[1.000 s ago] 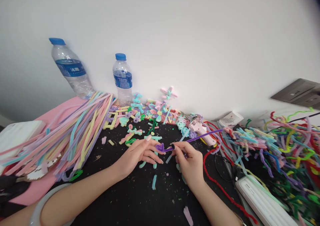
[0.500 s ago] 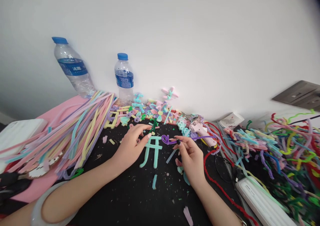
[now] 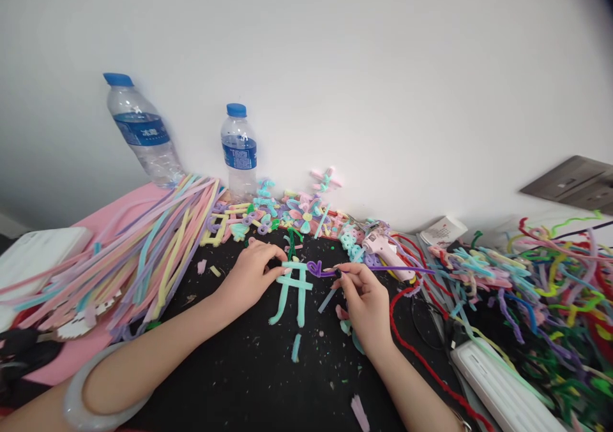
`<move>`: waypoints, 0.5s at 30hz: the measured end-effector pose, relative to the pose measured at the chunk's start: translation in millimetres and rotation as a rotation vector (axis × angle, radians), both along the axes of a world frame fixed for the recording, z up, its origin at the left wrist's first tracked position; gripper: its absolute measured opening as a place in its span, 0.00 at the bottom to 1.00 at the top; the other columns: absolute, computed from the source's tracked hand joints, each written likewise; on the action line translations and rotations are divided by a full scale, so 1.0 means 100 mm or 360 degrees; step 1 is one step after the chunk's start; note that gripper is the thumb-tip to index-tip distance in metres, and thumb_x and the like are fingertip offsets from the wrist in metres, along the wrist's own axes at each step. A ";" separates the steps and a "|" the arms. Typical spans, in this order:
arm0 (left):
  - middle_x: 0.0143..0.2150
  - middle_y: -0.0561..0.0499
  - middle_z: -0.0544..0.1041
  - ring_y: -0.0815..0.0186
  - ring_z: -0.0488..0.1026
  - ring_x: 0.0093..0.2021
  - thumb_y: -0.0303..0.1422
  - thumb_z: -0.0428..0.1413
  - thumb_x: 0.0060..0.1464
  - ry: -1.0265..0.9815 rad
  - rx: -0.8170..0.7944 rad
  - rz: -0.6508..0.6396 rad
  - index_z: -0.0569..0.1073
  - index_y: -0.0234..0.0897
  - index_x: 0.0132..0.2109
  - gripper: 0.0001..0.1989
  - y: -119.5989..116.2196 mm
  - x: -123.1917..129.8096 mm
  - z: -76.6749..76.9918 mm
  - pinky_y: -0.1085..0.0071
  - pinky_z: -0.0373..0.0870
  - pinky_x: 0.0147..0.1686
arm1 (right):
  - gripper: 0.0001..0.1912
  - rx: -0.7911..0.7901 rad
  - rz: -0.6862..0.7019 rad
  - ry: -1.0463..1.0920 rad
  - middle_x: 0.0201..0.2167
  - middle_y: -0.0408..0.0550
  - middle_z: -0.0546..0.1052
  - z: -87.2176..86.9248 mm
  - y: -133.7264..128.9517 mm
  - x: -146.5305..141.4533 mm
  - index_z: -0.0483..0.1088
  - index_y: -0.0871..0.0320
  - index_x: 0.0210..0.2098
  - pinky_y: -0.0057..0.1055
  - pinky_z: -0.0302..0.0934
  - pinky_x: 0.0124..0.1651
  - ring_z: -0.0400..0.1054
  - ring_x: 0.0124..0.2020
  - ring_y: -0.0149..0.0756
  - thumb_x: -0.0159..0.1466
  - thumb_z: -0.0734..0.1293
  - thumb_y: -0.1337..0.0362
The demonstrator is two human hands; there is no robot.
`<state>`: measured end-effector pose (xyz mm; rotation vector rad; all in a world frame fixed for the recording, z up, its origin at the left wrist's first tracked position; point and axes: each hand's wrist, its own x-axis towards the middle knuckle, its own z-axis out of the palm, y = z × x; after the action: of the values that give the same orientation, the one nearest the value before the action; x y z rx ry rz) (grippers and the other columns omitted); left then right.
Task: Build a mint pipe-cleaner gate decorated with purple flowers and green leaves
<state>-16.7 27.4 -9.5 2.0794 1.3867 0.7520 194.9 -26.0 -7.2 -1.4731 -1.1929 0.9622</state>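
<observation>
"What did the right hand hold?"

"The right hand (image 3: 366, 298) had its thumb and forefinger closed in a tight pinch on a purple pipe cleaner (image 3: 400, 268); one end, curled into small loops, poked out to the left of the fingertips; the long straight tail ran out to the right, above the black tabletop (image 3: 230, 381)."

"And the left hand?"

"The left hand (image 3: 249, 272) reached in from the other side, palm down; its thumb and forefinger were almost together, touching the left end of a mint-green frame's (image 3: 301, 298) top bar; whether they pinched it or only steadied it, I could not tell."

"Describe that frame, and where the purple loops were."

"It lay between the hands: two crossbars over two legs, the left leg bending outward at its foot; the purple loops sat right at the top bar's right end, though touching or just apart was too fine to tell."

"What was close by?"

"A dark green twist (image 3: 291, 247) lay just beyond the frame; a short blue-green stub (image 3: 296, 348) lay below its legs; a translucent stick (image 3: 328, 300) rested near the right fingertips."

"And farther out?"

"A pale pink glue gun (image 3: 383, 250) lay beyond the right hand; a bundle of pastel pipe cleaners (image 3: 177, 240) fanned out at left; a bright tangle of fuzzy stems (image 3: 550, 291) filled the right edge; two blue-capped bottles (image 3: 239, 151) stood at the back, by a pale wall (image 3: 383, 68)."
</observation>
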 end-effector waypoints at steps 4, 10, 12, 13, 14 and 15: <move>0.35 0.51 0.76 0.62 0.72 0.36 0.36 0.54 0.54 -0.0474 -0.0395 -0.0067 0.69 0.40 0.38 0.06 -0.07 0.07 0.07 0.67 0.67 0.35 | 0.10 0.0015 0.0048 0.0033 0.22 0.42 0.72 -0.01 -0.02 -0.01 0.68 0.56 0.36 0.20 0.58 0.14 0.57 0.16 0.25 0.61 0.64 0.56; 0.37 0.51 0.78 0.64 0.75 0.39 0.32 0.56 0.52 -0.0970 -0.0782 -0.0263 0.70 0.38 0.39 0.06 -0.16 0.16 0.07 0.70 0.70 0.39 | 0.07 0.0119 0.0096 -0.0138 0.18 0.40 0.71 -0.01 -0.03 -0.03 0.67 0.56 0.34 0.21 0.55 0.16 0.57 0.14 0.25 0.61 0.63 0.59; 0.36 0.51 0.78 0.65 0.75 0.38 0.32 0.57 0.52 -0.1017 -0.0860 -0.0276 0.70 0.38 0.40 0.07 -0.18 0.18 0.07 0.71 0.70 0.38 | 0.07 0.0147 0.0127 -0.0226 0.20 0.41 0.73 0.00 -0.03 -0.04 0.66 0.56 0.33 0.21 0.54 0.17 0.57 0.15 0.26 0.61 0.63 0.60; 0.36 0.52 0.78 0.65 0.75 0.37 0.32 0.57 0.52 -0.1029 -0.0899 -0.0273 0.70 0.38 0.40 0.07 -0.19 0.19 0.08 0.71 0.70 0.38 | 0.06 0.0157 0.0142 -0.0268 0.20 0.41 0.74 0.00 -0.03 -0.04 0.66 0.56 0.33 0.22 0.54 0.17 0.58 0.15 0.26 0.61 0.63 0.60; 0.35 0.52 0.78 0.66 0.75 0.37 0.32 0.57 0.52 -0.1035 -0.0933 -0.0266 0.70 0.38 0.40 0.07 -0.20 0.19 0.08 0.72 0.70 0.37 | 0.06 0.0164 0.0153 -0.0305 0.21 0.42 0.74 0.01 -0.03 -0.04 0.66 0.56 0.33 0.22 0.54 0.17 0.58 0.15 0.26 0.61 0.63 0.60; 0.35 0.52 0.78 0.66 0.75 0.36 0.31 0.57 0.52 -0.1038 -0.0958 -0.0262 0.70 0.37 0.40 0.08 -0.20 0.19 0.09 0.72 0.70 0.37 | 0.06 0.0169 0.0155 -0.0336 0.21 0.42 0.74 0.01 -0.03 -0.04 0.66 0.56 0.32 0.22 0.54 0.18 0.59 0.15 0.27 0.61 0.63 0.60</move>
<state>2.7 6.9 -0.9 1.2951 0.9070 0.7344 190.6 -28.6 -6.3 -1.4695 -1.4575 0.8090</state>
